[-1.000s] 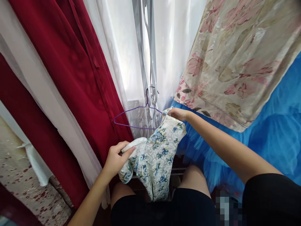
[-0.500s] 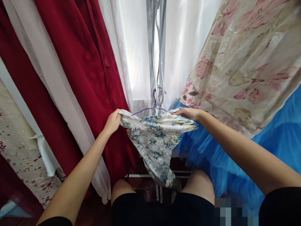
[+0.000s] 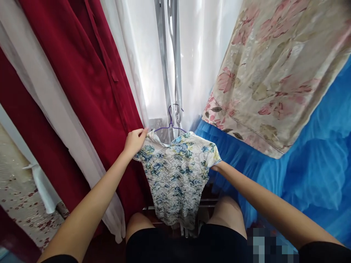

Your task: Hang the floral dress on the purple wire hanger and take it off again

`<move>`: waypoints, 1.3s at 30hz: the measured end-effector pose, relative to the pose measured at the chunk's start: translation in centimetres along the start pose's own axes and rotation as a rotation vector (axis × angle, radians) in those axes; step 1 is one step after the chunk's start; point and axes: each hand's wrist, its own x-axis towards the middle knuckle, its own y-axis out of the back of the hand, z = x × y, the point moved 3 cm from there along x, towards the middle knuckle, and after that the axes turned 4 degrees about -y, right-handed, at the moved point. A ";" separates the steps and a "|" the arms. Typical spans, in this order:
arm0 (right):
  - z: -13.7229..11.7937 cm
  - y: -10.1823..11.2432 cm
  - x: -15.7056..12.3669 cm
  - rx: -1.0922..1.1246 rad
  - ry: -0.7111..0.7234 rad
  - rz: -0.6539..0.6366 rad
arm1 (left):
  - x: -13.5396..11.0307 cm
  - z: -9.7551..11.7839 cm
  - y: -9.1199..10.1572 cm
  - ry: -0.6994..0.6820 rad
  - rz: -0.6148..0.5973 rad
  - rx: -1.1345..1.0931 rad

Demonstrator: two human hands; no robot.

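A short-sleeved white garment with a blue and yellow floral pattern (image 3: 177, 179) hangs spread out before my knees. My left hand (image 3: 134, 142) pinches its shoulder at the left, fingers closed on the cloth. My right hand (image 3: 216, 167) reaches into or behind the right sleeve, so its fingers are hidden and only the wrist area shows. A thin purple hanger (image 3: 171, 126) shows at the neckline, its hook up by a grey metal stand. The hanger's arms run down into the garment's shoulders.
Red cloth (image 3: 82, 80) and a pale sheer drape (image 3: 59, 84) hang on the left. To the right are a beige floral garment (image 3: 263, 84) and blue tulle (image 3: 309, 164). A metal stand (image 3: 163, 51) rises in front of white curtains (image 3: 208, 44).
The garment has turned from bunched and twisted to hanging flat, its front and sleeve showing. My right hand has slipped from the top of the shoulder to under the sleeve.
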 end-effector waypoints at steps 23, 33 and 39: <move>-14.4 -3.7 -9.4 -0.094 0.588 0.026 | -5.8 -2.4 0.9 0.059 0.000 -0.193; -10.1 -8.7 -13.0 -0.733 0.843 -0.587 | -8.8 4.1 -3.2 0.050 0.434 -1.187; -5.9 -9.4 -9.8 -0.896 0.814 -0.266 | -8.8 10.2 -6.1 0.121 -0.066 -1.725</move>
